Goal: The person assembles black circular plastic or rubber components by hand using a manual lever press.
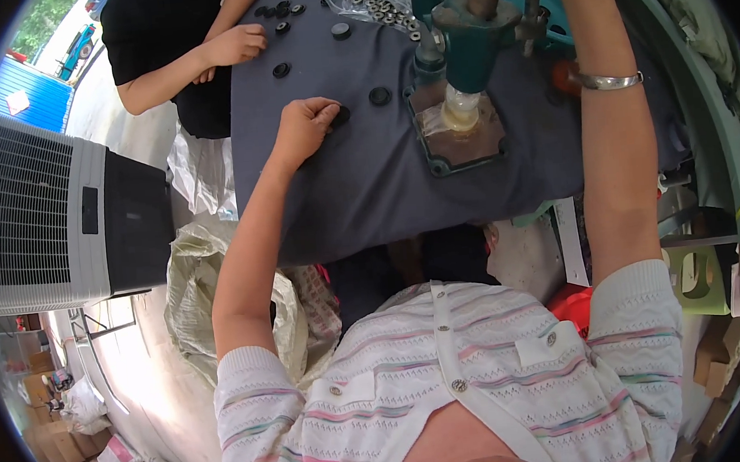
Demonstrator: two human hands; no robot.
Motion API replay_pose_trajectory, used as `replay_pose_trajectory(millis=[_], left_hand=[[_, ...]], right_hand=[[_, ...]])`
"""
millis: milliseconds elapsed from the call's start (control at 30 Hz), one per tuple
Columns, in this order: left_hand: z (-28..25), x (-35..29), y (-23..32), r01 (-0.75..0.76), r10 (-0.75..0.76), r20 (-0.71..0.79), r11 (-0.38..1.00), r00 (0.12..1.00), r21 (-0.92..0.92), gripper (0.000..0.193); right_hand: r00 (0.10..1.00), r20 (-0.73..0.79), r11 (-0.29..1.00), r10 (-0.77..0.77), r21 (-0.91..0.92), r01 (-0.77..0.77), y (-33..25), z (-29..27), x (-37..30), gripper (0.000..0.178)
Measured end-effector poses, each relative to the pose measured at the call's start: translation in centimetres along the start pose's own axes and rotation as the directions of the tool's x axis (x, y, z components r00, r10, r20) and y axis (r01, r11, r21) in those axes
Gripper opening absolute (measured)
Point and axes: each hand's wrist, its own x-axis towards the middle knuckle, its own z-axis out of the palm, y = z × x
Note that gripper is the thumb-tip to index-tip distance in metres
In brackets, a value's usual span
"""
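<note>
My left hand [303, 130] is closed at the thumb and fingertips on a small black round part [341, 115], low over the dark cloth. Just right of it a similar black ring-shaped part [379, 96] lies flat. My right forearm [615, 142], with a silver bangle [612, 81], reaches up past the right side of a green bench press [471, 58]; the hand itself is cut off by the top edge. Under the press ram, a clear, yellowish round piece [461, 113] sits on the square base plate [491, 139].
A grey cloth [342, 207] covers the table. Several black round parts [281, 69] lie farther back, near a clear bag of small metal-centred parts [378, 6]. Another person's hand [238, 44] is at the table's left edge. A large air cooler [29, 206] stands left; a woven sack [204, 279] is below.
</note>
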Motion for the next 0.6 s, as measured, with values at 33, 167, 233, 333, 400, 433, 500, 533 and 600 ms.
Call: replay_pose_trajectory(millis=[33,167,233,333,400,433,500,533,600], left_hand=[[0.1,0.1,0.0,0.029,-0.029,0.003,0.997,1.000,-0.070,0.018],[0.3,0.4,0.0,0.030,-0.030,0.003,0.999,1.000,-0.032,0.018],[0.6,0.4,-0.2,0.016,-0.012,-0.053,0.998,0.999,0.068,0.015],[1.0,0.1,-0.2,-0.278,0.448,-0.241,0.811,0.861,0.515,0.013],[-0.2,0.8,-0.4,-0.305,0.469,-0.272,0.823,0.840,0.478,0.013],[-1.1,0.8,-0.7,-0.330,0.484,-0.302,0.835,0.821,0.441,0.014],[-3.4,0.3,-1.8,-0.163,0.255,-0.254,0.929,0.933,0.334,0.020],[-4.2,-0.2,-2.3,-0.195,0.269,-0.184,0.920,0.945,0.340,0.020],[-4.6,-0.4,-2.9,-0.226,0.279,-0.114,0.911,0.953,0.345,0.021]], right_hand=[[1.000,-0.006,1.000,-0.007,0.003,0.007,0.0,-0.1,0.0,0.025],[0.999,0.009,0.999,-0.033,0.008,0.033,0.3,-0.4,0.2,0.026],[1.000,0.016,1.000,-0.002,-0.007,0.002,0.2,-0.2,0.1,0.026],[0.999,0.008,0.999,-0.033,-0.029,0.033,0.1,0.1,-0.2,0.025],[1.000,0.008,1.000,-0.025,0.002,0.025,0.3,-0.1,0.1,0.025],[1.000,0.008,0.999,-0.014,0.032,0.014,0.5,-0.2,0.2,0.025],[1.000,0.019,1.000,-0.008,0.017,0.008,0.3,-0.2,0.0,0.026],[1.000,0.030,1.000,-0.008,0.003,0.008,0.1,-0.1,-0.1,0.026],[0.999,0.035,1.000,-0.004,0.001,0.004,0.1,-0.4,0.0,0.026]])
